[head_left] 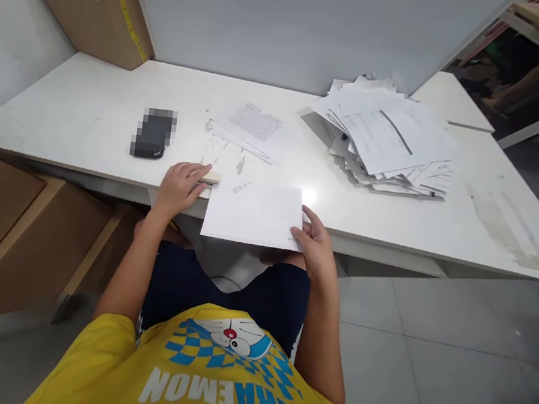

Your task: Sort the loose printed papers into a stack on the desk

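A white sheet of paper (pixel 253 213) with a little print at its top left lies across the table's front edge, its lower part reaching past the edge. My right hand (pixel 314 239) grips its lower right corner, thumb on top and fingers beneath. At the sheet's upper left, my left hand (pixel 181 187) pinches a small pale block (pixel 210 178) between thumb and fingers; I cannot make out what kind of thing it is. Just beyond are a few sheets with dense writing (pixel 255 122), lying flat near brownish stains.
A messy stack of papers (pixel 393 138) sits at the back right of the white table (pixel 64 120). A dark pixelated object (pixel 153 134) lies on the left. One cardboard box (pixel 92 7) leans at the back left; more boxes (pixel 51 235) stand below the table's left front.
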